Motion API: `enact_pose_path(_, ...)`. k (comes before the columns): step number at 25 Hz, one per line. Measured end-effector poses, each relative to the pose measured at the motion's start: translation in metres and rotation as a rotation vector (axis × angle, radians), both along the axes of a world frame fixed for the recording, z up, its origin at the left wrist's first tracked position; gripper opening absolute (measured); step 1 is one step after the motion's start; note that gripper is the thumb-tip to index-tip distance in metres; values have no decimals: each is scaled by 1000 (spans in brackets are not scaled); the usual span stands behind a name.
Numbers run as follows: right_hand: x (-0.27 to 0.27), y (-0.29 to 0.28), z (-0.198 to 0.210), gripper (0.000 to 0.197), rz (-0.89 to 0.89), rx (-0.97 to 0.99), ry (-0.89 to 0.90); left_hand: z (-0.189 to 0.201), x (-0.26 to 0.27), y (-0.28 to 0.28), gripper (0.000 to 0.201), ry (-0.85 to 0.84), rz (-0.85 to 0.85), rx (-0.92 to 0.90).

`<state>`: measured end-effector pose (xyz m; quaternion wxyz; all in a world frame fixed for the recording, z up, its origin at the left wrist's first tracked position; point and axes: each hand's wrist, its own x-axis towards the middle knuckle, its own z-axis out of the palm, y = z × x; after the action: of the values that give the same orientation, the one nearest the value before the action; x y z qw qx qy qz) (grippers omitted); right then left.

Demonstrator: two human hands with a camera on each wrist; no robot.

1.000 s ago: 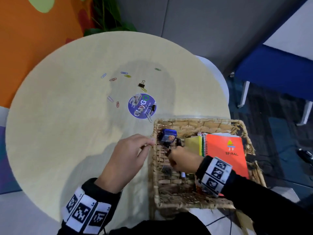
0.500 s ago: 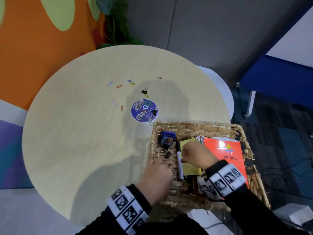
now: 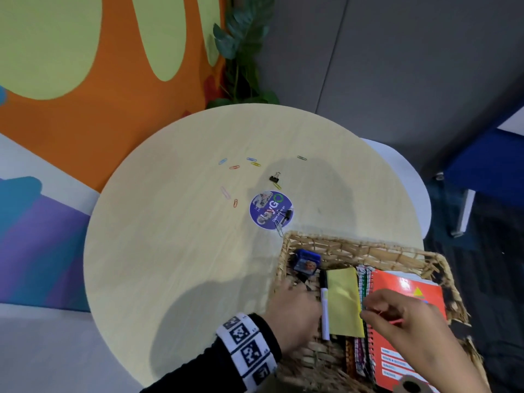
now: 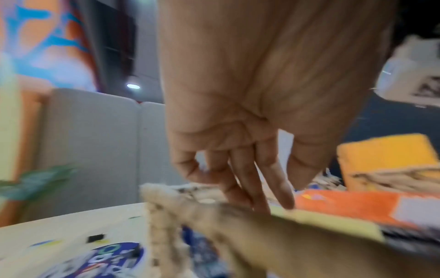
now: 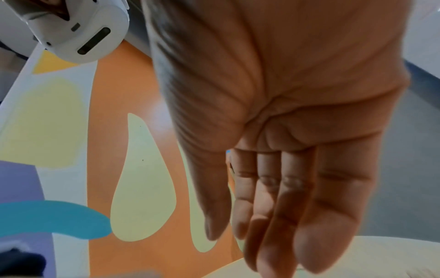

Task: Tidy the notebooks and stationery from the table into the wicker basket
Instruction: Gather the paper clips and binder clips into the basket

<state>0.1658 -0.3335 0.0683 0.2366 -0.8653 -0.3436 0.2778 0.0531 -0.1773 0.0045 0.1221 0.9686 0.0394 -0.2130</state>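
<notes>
The wicker basket [image 3: 354, 246] stands at the table's near right edge. In it lie a blue sharpener [image 3: 306, 262], a white marker [image 3: 324, 307], a yellow sticky pad [image 3: 343, 302], spiral notebooks [image 3: 364, 282] and an orange notebook [image 3: 408, 285]. My left hand [image 3: 297, 299] reaches over the basket's left rim [image 4: 166, 197]; its straight fingers [image 4: 259, 188] touch down beside the yellow pad [image 4: 321, 220]. My right hand [image 3: 397, 316] hovers over the orange notebook, fingers straight [image 5: 273, 216] and holding nothing. Several coloured paper clips [image 3: 234, 167] and a black binder clip [image 3: 274, 178] lie on the table.
A round purple sticker [image 3: 270, 209] lies just beyond the basket, with a binder clip and a paper clip [image 3: 285, 218] on it. The round table [image 3: 170, 251] drops off close on the near side. A plant [image 3: 243, 52] and a painted wall stand behind.
My left hand went from the tabletop beside the basket over its left rim. My right hand drew back to the right over the orange notebook. The marker now lies beside the yellow pad.
</notes>
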Motion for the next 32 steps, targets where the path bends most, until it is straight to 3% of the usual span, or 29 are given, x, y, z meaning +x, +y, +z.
enact_pose_path(4, 22, 53, 13, 16, 108, 48, -96, 12, -11, 77, 25, -519, 491, -358)
enact_pose_path(6, 37, 98, 22, 3, 181, 95, -150, 5, -19, 123, 27, -678, 660, -358)
enact_pose_path(8, 49, 154, 26, 3, 281, 148, -225, -7, -24, 169, 22, -754, 751, -269)
enact_pose_path(11, 57, 242, 10, 7, 450, 114, -338, -30, -25, 227, 15, -670, 837, -193)
enact_pose_path(15, 47, 343, -48, 17, 775, -141, -414, -61, -16, 279, 15, -546, 901, -193)
enact_pose_path(20, 42, 390, -115, 24, 1128, -319, -464, -85, 0, 309, 21, -387, 905, -214)
enact_pose_path(23, 47, 401, -132, 31, 1209, -320, -457, -90, 6, 325, 23, -322, 847, -184)
enact_pose_path(27, 51, 408, -144, 19, 1222, -320, -432, -96, 17, 338, 23, -281, 666, -163)
enact_pose_path(32, 54, 406, -146, 18, 1175, -385, -321, -104, 32, 339, 21, -244, 512, -139)
